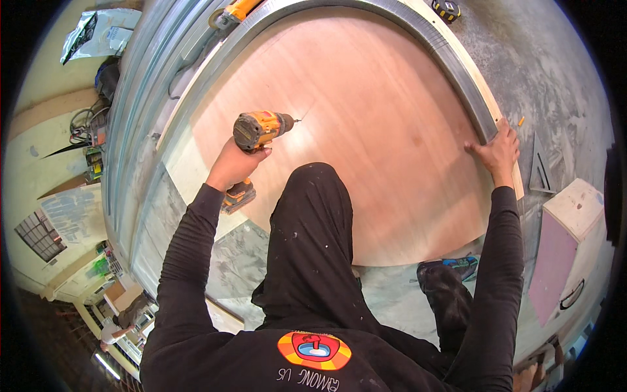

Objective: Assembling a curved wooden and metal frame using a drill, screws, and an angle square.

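My left hand (234,163) grips a yellow and black cordless drill (260,129), its bit pointing right just above a large reddish plywood sheet (379,117). My right hand (498,151) rests with fingers spread on the sheet's right edge, touching a long grey metal rail (457,72) that lies on a pale wooden strip (488,98). My knee in black trousers (313,215) presses on the plywood between both arms.
Several grey metal rails (140,111) lie along the left. Another orange tool (236,12) and a tape measure (447,9) sit at the top. A triangular square (541,166) lies on dusty concrete at right, beside a white and pink board (565,248). My shoe (447,271) is on the floor.
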`<state>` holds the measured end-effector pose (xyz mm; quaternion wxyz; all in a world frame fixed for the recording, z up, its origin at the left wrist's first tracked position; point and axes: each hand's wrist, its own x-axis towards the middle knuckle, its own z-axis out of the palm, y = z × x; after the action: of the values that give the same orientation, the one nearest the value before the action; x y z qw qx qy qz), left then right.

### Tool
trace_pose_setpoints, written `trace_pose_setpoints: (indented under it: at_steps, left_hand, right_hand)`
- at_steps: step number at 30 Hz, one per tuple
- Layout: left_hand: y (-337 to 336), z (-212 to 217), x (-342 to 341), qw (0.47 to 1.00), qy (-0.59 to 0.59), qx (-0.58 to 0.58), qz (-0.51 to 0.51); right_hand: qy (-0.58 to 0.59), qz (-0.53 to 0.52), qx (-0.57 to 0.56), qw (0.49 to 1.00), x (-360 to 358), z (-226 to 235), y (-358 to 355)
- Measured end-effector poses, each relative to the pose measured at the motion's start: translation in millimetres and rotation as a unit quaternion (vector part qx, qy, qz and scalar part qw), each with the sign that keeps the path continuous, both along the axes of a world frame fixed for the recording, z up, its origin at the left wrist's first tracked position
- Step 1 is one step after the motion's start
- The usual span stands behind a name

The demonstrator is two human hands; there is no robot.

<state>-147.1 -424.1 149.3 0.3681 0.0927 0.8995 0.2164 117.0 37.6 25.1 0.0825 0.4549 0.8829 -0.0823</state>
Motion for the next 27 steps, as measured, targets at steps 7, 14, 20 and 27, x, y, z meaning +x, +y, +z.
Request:
trace_pose_setpoints:
  at_steps: [7, 14, 20, 27]
  left_hand:
    - [9.2, 13.0, -2.2, 1.000, -0.005, -0.029, -0.006]
    - [12.4, 15.0, -8.1, 0.997, -0.019, -0.059, -0.036]
    - [5.8, 8.6, -10.2, 0.999, -0.004, -0.043, -0.025]
    - [-29.3, 1.3, 7.8, 0.996, 0.071, 0.057, -0.007]
  right_hand:
    - [-0.003, 0.000, -0.007, 1.000, -2.4, 3.3, -0.5]
    - [-0.011, 0.001, -0.003, 1.000, -1.2, 0.7, -0.4]
    - [-0.011, -0.004, -0.008, 1.000, -0.2, 3.1, -1.4]
    - [-0.025, -0.001, -0.010, 1.000, -0.6, -1.4, -4.0]
